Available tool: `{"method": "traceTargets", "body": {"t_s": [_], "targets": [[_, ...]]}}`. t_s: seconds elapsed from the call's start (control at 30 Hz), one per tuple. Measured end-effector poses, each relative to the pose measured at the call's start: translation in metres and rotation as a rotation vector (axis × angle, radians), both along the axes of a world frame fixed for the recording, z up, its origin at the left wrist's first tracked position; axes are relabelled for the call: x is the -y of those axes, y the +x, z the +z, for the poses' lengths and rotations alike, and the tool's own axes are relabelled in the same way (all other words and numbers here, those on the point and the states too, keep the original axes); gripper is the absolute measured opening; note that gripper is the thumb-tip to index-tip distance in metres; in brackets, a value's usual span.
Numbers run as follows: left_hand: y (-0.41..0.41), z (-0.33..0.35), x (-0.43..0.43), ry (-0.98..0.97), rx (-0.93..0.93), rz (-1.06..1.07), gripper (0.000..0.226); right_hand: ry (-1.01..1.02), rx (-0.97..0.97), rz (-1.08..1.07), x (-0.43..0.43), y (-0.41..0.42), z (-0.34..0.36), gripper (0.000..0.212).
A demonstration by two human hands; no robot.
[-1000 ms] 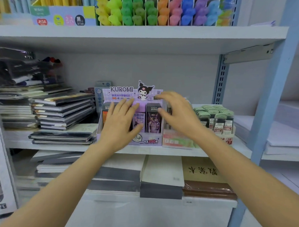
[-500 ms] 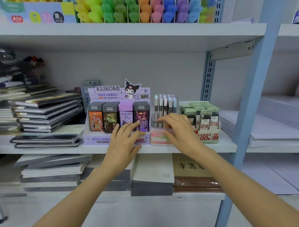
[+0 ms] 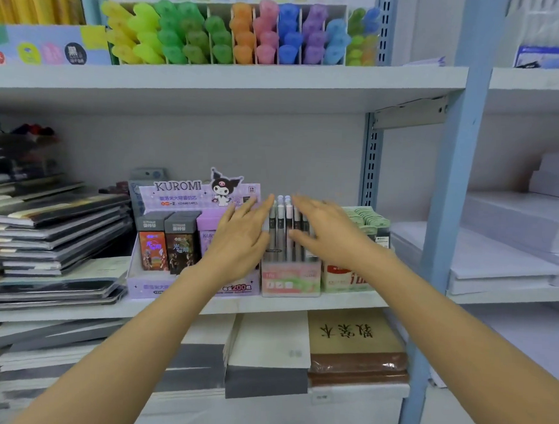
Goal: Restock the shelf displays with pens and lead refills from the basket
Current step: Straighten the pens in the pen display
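Middle shelf (image 3: pixel 75 315) carries pen display box (image 3: pixel 289 279). Kuromi lead-refill display (image 3: pixel 176 193) just left of pen box, green refill box (image 3: pixel 369 220) just right. Left hand (image 3: pixel 240 239) at pen box's left flank, right hand (image 3: pixel 330 238) at right flank, both flat with fingers straight, gripping nothing. Pens (image 3: pixel 282 231) upright in box, long axis vertical, between palms. Right fingers overlap front row, so right hand is nearer. Contact unclear. Basket out of view.

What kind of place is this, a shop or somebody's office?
Probably a stationery shop: a Kuromi display box of lead refills, a box of pens, racked highlighters on the shelf above, and stacked notebooks alongside.
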State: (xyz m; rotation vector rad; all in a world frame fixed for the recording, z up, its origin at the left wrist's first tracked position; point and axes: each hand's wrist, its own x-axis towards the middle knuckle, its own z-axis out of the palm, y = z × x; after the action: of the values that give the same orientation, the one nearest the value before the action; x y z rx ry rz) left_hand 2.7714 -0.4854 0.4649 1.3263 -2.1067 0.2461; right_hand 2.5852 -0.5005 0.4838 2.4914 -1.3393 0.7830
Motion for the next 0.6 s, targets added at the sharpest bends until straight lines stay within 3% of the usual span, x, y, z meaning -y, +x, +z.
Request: {"method": "traceTargets", "body": {"t_s": [0.1, 0.17, 0.27, 0.37, 0.5, 0.6], "targets": [[0.006, 0.004, 0.005, -0.052, -0.085, -0.008, 0.057, -0.015, 0.015, 0.049, 0.005, -0.003, 0.018, 0.048], [0.007, 0.01, 0.011, -0.105, -0.052, -0.016, 0.056, -0.007, -0.064, 0.034, 0.012, -0.004, 0.029, 0.064], [0.006, 0.021, 0.021, -0.04, -0.006, 0.015, 0.057, 0.221, -0.193, 0.012, 0.025, -0.002, 0.042, 0.096], [0.008, 0.021, 0.026, 0.008, 0.03, 0.017, 0.06, 0.345, -0.148, 0.043, 0.038, 0.001, 0.041, 0.087], [0.008, 0.014, 0.026, -0.057, 0.051, 0.013, 0.059, 0.258, -0.095, 0.09, 0.042, 0.001, 0.035, 0.069], [0.009, 0.014, 0.025, -0.049, 0.095, 0.014, 0.056, 0.324, -0.095, 0.132, 0.041, -0.012, 0.037, 0.084]]}}
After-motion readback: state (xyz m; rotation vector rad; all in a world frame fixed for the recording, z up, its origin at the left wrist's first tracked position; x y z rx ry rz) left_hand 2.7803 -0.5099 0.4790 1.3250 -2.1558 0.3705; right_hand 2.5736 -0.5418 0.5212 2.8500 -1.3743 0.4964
